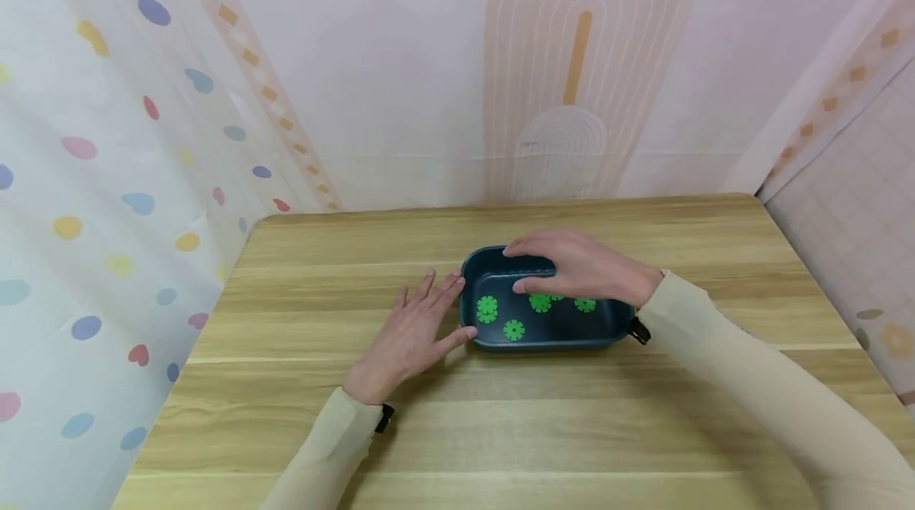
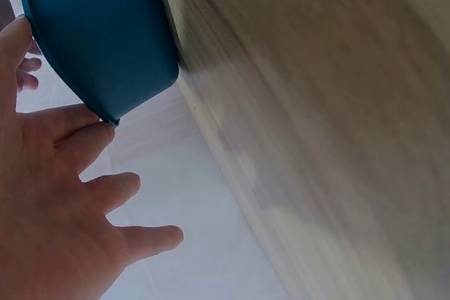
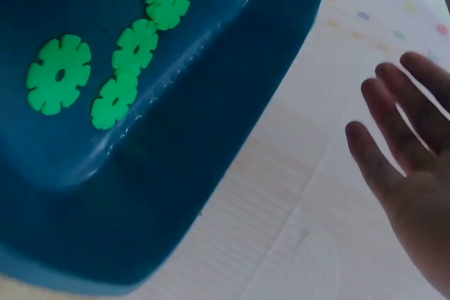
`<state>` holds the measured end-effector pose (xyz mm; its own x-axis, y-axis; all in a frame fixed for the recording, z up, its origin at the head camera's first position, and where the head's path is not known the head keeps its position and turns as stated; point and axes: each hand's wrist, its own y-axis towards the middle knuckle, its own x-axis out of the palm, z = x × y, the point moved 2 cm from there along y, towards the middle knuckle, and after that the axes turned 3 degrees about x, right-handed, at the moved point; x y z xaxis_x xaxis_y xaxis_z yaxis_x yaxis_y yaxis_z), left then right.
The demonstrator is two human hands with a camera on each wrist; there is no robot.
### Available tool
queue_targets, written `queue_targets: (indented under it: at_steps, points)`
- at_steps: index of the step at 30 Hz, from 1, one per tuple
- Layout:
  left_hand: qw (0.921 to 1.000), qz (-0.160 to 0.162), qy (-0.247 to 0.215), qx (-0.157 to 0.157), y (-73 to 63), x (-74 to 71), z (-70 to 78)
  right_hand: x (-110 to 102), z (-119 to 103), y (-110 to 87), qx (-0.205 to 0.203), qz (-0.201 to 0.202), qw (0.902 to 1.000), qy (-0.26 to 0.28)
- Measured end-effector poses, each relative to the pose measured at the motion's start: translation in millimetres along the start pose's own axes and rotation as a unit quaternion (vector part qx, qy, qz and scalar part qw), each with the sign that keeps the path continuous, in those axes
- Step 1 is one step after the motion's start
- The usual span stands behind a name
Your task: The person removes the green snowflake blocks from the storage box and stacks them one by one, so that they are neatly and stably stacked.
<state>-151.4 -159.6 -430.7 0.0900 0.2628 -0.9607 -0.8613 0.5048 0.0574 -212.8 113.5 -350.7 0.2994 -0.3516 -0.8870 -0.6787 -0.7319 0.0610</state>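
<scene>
A dark blue-green oval tub (image 1: pixel 561 333) sits on the wooden table, with several notched green plastic snowflake discs (image 1: pixel 514 330) lying on its floor. At the tub's left end my left hand (image 1: pixel 411 335) has its fingers spread, thumb and forefinger touching the rim. The left wrist view shows those fingertips against the tub's outer edge (image 2: pixel 98 33). Over the right half of the tub hovers my right hand (image 1: pixel 579 264), thumb apart from the fingers and nothing between them. Seen from the right wrist, some discs (image 3: pixel 59 75) overlap, and the right hand's fingers are extended above the rim.
The wood-grain table (image 1: pixel 300 351) extends on all sides of the tub. Behind it hangs a pale curtain (image 1: pixel 400 81) with an arch pattern, and a spotted curtain (image 1: pixel 107 176) hangs along the left. A black strap (image 1: pixel 639 330) shows at the right wrist.
</scene>
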Motion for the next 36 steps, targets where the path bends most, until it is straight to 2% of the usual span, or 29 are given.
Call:
queue_targets:
  at_steps: [11,16,22,27,36]
  points:
    - [1.0,-0.006,-0.006,-0.002,0.6,-1.4,2.7,10,8,29.2,-0.007,-0.062,0.998,0.012]
    - [0.9999,-0.007,-0.009,-0.001,1.0,-0.8,3.9,19,14,39.1,-0.023,-0.078,0.9966,0.014]
    - [0.9999,-0.006,-0.015,-0.002,1.3,-1.1,5.1,33,19,46.5,-0.041,-0.098,0.9941,0.022]
    - [0.9997,-0.01,-0.021,-0.003,1.0,-1.8,5.9,46,22,51.3,-0.03,-0.124,0.9913,0.032]
    - [0.9993,-0.021,-0.028,-0.008,1.2,-2.2,6.3,67,26,59.3,-0.036,-0.147,0.9881,0.03]
